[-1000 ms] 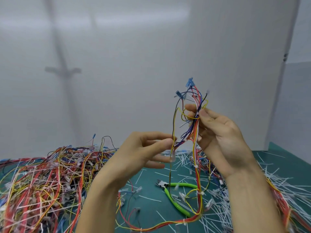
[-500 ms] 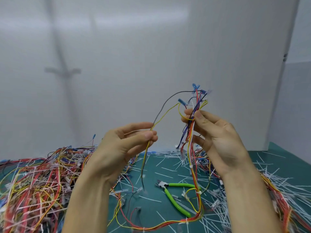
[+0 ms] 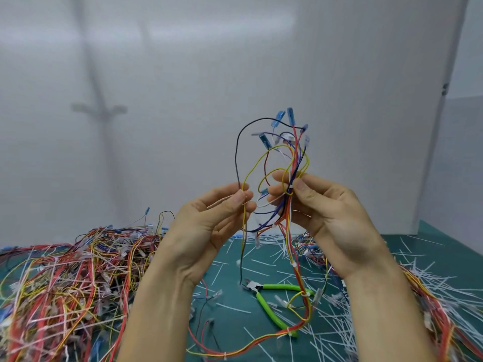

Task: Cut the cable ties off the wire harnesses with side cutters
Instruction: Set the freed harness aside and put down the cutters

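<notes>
Sprawling over the left of the green mat, a heap of harnesses waits. One wire harness is held up in the middle, its tail drooping to the mat. It looks light, limp and tangle-prone, so the bundled trunk beside a tie seems the best hold. The right hand pinches that trunk; the left hand pinches loose yellow and dark strands. Green-handled side cutters lie untouched below. A white cable tie sits at the right thumb. No writing is legible.

Both hands pinch wire harness up; side cutters on mat.
</notes>
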